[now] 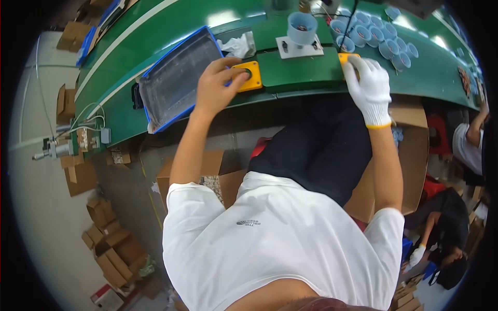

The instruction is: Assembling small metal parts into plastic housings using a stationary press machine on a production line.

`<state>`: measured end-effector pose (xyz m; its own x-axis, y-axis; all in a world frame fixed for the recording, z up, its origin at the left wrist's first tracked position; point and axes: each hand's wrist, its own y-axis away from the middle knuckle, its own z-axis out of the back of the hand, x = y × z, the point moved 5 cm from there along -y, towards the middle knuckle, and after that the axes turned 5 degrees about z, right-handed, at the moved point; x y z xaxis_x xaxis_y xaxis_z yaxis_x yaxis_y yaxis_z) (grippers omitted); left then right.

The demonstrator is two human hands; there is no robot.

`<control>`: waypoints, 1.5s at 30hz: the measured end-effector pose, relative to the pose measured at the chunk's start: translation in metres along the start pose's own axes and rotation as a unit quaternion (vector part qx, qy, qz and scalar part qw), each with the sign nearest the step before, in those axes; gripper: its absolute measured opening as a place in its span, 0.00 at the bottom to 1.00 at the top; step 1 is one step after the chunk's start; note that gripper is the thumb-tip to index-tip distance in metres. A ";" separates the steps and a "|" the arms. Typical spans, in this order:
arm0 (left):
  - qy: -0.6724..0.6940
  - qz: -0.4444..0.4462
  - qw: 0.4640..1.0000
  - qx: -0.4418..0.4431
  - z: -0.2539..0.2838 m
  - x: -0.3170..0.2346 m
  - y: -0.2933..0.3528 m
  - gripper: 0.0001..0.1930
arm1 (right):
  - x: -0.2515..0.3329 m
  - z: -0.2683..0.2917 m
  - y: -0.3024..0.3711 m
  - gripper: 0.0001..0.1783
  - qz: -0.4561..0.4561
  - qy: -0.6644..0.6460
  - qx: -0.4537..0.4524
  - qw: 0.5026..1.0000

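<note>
My bare left hand (pixel 219 85) rests at a yellow button box (pixel 254 75) on the bench's near edge. Its fingers are bent and apart, with the thumb touching the dark green button. A white knit glove covers my right hand (pixel 369 85), which reaches over a second yellow box (pixel 343 58). That thumb stands away from the bent fingers, and the hand hides most of the box. Between my hands, a light blue cup (pixel 302 30) holding small parts sits above a white plate (pixel 286 50). Neither hand appears to hold anything.
Left on the green bench (pixel 300 72) lies a blue-rimmed dark tray (pixel 179 78), beside a crumpled white cloth (pixel 240 45). Several light blue cups (pixel 388 49) cluster at the right. An open carton (pixel 412 155) stands below. Two other people (pixel 469 140) are at the far right.
</note>
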<state>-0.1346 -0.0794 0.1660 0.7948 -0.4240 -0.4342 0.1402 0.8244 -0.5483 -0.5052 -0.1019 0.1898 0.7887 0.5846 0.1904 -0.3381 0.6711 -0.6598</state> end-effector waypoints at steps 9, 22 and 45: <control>-0.078 0.181 0.955 0.223 0.064 0.120 0.024 0.12 | -0.016 -0.013 0.018 0.15 -0.101 -0.043 0.031 0.993; -0.073 0.182 0.973 0.122 0.072 0.123 0.033 0.06 | -0.033 -0.027 0.029 0.16 -0.226 -0.129 0.031 0.965; -0.068 0.335 0.912 0.228 0.097 0.123 0.089 0.13 | 0.026 -0.054 -0.070 0.31 -0.264 -0.204 0.076 0.940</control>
<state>0.0331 -0.0222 0.1332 0.8536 0.2572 -0.4530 -0.1979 0.9645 0.1747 -0.4333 -0.1588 0.2019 0.6156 0.2576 0.7447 -0.0486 0.9557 -0.2904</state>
